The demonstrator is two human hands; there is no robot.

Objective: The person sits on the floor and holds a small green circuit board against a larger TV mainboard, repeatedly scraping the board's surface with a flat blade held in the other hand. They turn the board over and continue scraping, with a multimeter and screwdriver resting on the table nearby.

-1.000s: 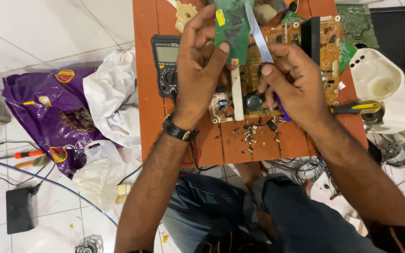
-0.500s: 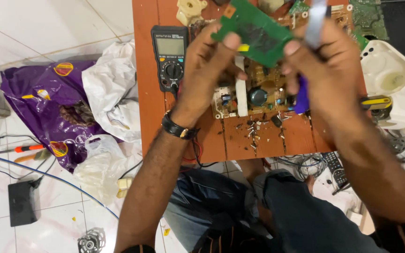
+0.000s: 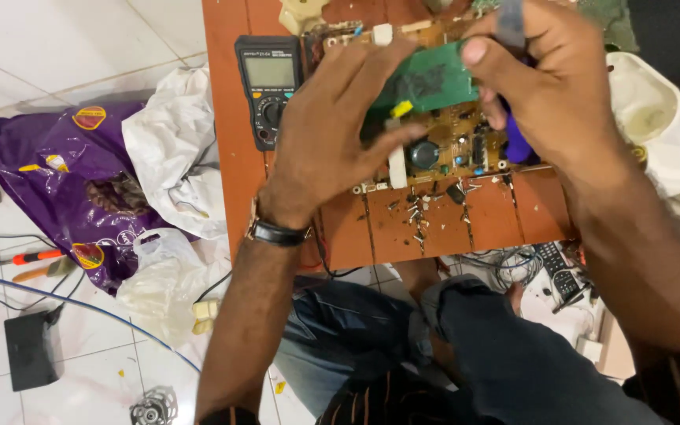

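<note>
Both hands work above a brown worktop. The left hand has its fingers spread and closed around the near edge of a small green board, lifted clear of the worktop and tilted. The right hand pinches the board's far edge with its thumb while its grip also clenches a tool with a purple handle and a grey metal tip that sticks up past the fingers. So the green board sits between the 2 hands, held by both.

Directly beneath it lies a larger brown circuit board, crowded with parts, including 1 dark round capacitor. A black multimeter lies just left of the left hand. Small bits of cut wire and solder are scattered on the worktop's near part. On the floor to the left lie a purple bag and white plastic bags. A cream casing sits at the right.
</note>
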